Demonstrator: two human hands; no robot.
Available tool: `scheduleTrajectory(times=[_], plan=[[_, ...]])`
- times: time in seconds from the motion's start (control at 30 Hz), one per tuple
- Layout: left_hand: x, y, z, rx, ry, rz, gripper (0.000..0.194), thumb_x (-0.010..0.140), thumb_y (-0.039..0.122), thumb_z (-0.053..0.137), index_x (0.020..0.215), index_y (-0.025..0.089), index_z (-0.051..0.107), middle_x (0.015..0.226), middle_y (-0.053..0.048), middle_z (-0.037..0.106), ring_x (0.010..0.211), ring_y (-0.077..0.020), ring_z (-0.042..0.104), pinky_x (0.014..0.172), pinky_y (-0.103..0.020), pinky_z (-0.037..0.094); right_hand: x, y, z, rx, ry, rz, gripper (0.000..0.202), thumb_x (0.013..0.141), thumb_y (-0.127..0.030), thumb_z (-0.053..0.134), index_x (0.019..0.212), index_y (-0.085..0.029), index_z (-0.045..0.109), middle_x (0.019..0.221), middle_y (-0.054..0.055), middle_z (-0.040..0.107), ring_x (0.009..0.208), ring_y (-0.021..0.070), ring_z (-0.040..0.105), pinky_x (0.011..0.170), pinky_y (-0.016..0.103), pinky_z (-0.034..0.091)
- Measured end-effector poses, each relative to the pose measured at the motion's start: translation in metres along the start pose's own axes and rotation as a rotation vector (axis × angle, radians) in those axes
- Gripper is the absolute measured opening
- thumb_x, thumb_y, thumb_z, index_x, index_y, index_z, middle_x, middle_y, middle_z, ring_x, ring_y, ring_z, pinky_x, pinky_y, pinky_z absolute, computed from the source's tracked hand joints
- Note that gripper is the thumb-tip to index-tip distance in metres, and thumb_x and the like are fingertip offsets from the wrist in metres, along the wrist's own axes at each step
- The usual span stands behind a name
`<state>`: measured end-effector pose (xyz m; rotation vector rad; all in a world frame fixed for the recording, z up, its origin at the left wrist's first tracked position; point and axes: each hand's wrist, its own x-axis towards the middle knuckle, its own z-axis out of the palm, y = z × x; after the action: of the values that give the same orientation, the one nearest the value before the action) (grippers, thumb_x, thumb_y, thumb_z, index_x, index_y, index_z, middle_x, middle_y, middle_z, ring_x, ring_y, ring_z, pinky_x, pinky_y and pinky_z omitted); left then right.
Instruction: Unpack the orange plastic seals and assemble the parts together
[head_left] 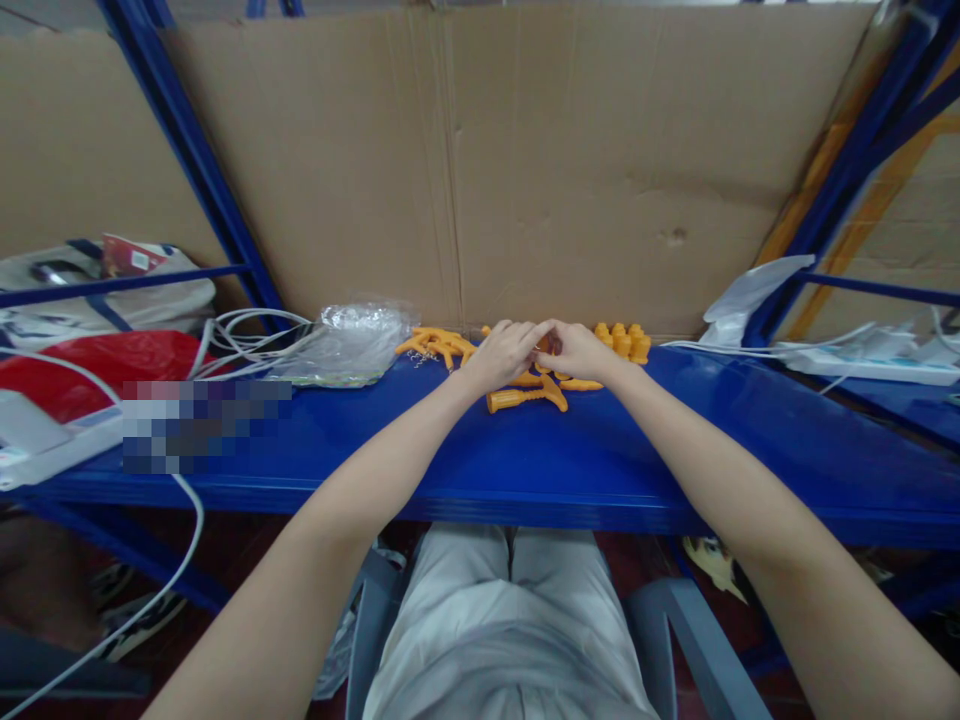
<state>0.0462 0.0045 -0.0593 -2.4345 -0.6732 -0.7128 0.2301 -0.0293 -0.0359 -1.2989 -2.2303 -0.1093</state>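
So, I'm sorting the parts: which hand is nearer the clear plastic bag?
Left. The left hand is just right of the clear plastic bag; the right hand lies farther right.

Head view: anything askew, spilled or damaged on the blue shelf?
Nothing spilled. The cardboard backing is creased and dented at right. Orange plastic parts lie in a loose heap left of the hands, while the orange caps stand in a tidy cluster. White cables sprawl tangled beside the clear plastic bag. Left hand and right hand meet over the parts.

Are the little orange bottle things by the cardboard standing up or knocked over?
Standing up. The orange bottle-shaped pieces sit in a tight cluster on the blue shelf, narrow tops pointing upward, just beyond the right hand.
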Motion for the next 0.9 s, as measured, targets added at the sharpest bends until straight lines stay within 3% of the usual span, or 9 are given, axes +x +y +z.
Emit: scheduleTrajectory(times=[0.17,0.33,0.47,0.6,0.8,0.9], plan=[[-0.002,-0.01,0.001,-0.029,0.023,-0.09,0.046,0.09,0.013,0.048,0.135,0.011,0.056,0.116,-0.016,0.072,0.111,-0.0263,0.066,0.096,-0.041,0.047,-0.001,0.002,-0.006,-0.008,0.046,0.075,0.017,0.084,-0.033,0.061,0.09,-0.017,0.064,0.084,0.007,0.07,0.076,0.0201,0.063,0.07,0.03,0.044],[-0.007,-0.024,0.001,-0.062,0.035,-0.14,0.022,0.095,0.017,0.049,0.107,0.016,0.067,0.104,-0.012,0.076,0.103,-0.0248,0.069,0.1,-0.045,0.05,0.0,0.012,-0.009,0.249,0.087,0.14,0.016,0.086,-0.033,0.057,0.077,-0.021,0.055,0.073,0.003,0.065,0.074,0.0184,0.062,0.069,0.029,0.046],[-0.009,-0.025,0.001,-0.051,0.095,-0.12,0.022,0.097,0.016,0.048,0.106,0.018,0.068,0.101,-0.008,0.075,0.099,-0.022,0.07,0.115,-0.054,0.041,0.001,0.016,-0.01,0.507,-0.005,0.206,0.018,0.087,-0.029,0.058,0.072,-0.022,0.052,0.063,0.0,0.062,0.06,0.015,0.06,0.061,0.027,0.047],[-0.01,-0.024,0.001,-0.028,0.128,-0.109,0.024,0.096,0.015,0.047,0.105,0.019,0.069,0.097,-0.007,0.074,0.096,-0.0208,0.07,0.121,-0.057,0.035,0.001,0.017,-0.011,0.656,-0.096,0.245,0.02,0.087,-0.024,0.06,0.068,-0.021,0.053,0.061,0.0,0.065,0.054,0.0129,0.06,0.057,0.024,0.049],[-0.01,-0.024,-0.001,-0.042,0.117,-0.083,0.026,0.095,0.019,0.045,0.1,0.019,0.07,0.091,-0.006,0.074,0.092,-0.0206,0.07,0.117,-0.054,0.041,0.0,0.024,-0.014,0.697,-0.132,0.224,0.014,0.088,-0.022,0.057,0.074,-0.02,0.059,0.075,0.006,0.074,0.065,0.0158,0.068,0.068,0.029,0.056],[-0.009,-0.021,-0.003,-0.07,0.085,-0.077,0.028,0.096,0.023,0.042,0.094,0.018,0.07,0.089,-0.009,0.075,0.091,-0.0222,0.07,0.111,-0.052,0.045,0.0,0.031,-0.012,0.687,-0.144,0.182,0.006,0.084,-0.021,0.06,0.079,-0.02,0.062,0.078,0.005,0.075,0.067,0.0165,0.069,0.066,0.028,0.057]])
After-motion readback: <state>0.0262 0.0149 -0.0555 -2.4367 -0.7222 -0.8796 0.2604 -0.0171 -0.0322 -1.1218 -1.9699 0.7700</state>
